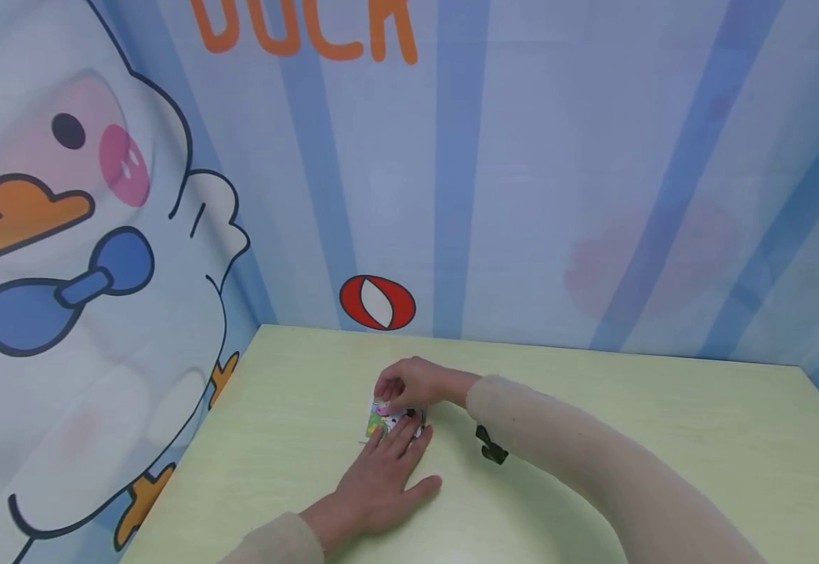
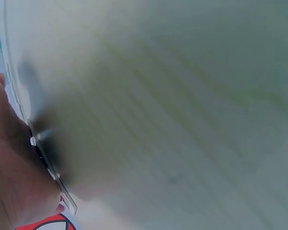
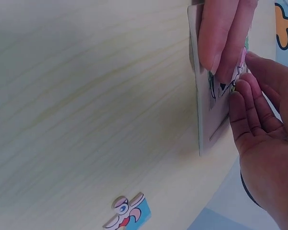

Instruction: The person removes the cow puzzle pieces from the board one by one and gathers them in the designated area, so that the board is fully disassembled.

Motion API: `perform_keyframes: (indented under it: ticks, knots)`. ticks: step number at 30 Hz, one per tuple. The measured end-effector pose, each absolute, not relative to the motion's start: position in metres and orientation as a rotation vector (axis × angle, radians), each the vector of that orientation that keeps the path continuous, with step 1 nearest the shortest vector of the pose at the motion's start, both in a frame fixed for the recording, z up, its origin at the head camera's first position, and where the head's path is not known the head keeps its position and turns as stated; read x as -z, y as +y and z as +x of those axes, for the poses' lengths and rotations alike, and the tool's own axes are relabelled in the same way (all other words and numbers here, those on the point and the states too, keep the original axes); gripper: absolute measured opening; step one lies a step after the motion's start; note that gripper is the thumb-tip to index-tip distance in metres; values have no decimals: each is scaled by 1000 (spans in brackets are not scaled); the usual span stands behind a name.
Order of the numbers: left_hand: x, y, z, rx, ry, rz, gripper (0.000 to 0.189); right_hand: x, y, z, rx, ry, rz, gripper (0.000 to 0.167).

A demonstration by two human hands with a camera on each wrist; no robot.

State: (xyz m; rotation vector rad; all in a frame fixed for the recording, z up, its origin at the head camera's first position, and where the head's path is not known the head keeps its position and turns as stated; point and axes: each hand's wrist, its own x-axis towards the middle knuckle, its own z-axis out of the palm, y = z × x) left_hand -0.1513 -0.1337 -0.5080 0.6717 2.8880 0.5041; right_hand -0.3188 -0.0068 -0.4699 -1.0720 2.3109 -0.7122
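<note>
A small puzzle board [image 1: 365,432] with a colourful printed picture lies on the table. My left hand [image 1: 381,486] rests on it, its straight fingers [image 3: 221,38] pressing the near part. At the far side my right hand [image 1: 416,382] bends over the board. In the right wrist view, thumb and fingertips of that hand [image 3: 264,148] come together on a small puzzle piece [image 3: 241,60], mostly covered by fingers. The left wrist view shows part of the left hand [image 2: 19,177] against the board's thin edge [image 2: 69,203].
One loose puzzle piece [image 3: 129,213] lies on the pale wood-grain table [image 1: 310,368], apart from the board. A dark clip-like object [image 1: 491,445] is beside the right sleeve [image 1: 564,446]. Behind the table hangs a striped cloth [image 1: 522,157] with a printed duck [image 1: 85,376].
</note>
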Motion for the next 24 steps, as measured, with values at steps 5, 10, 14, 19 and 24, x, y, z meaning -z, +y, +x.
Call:
perform_keyframes:
  ticks: [5, 10, 14, 19, 24]
  knots:
    - [512, -135, -153, -490, 2887, 679, 79, 470, -8, -317, 710, 2314, -1097, 17]
    - [523, -137, -156, -496, 2887, 682, 81, 471, -8, -316, 699, 2313, -1119, 16]
    - [521, -136, -155, -489, 2895, 690, 81, 472, -8, -316, 703, 2313, -1123, 16]
    - [513, -135, -152, -469, 2895, 692, 80, 473, -9, -315, 704, 2318, -1108, 16]
    - [511, -134, -151, -466, 2896, 687, 81, 474, -10, -314, 704, 2326, -1099, 15]
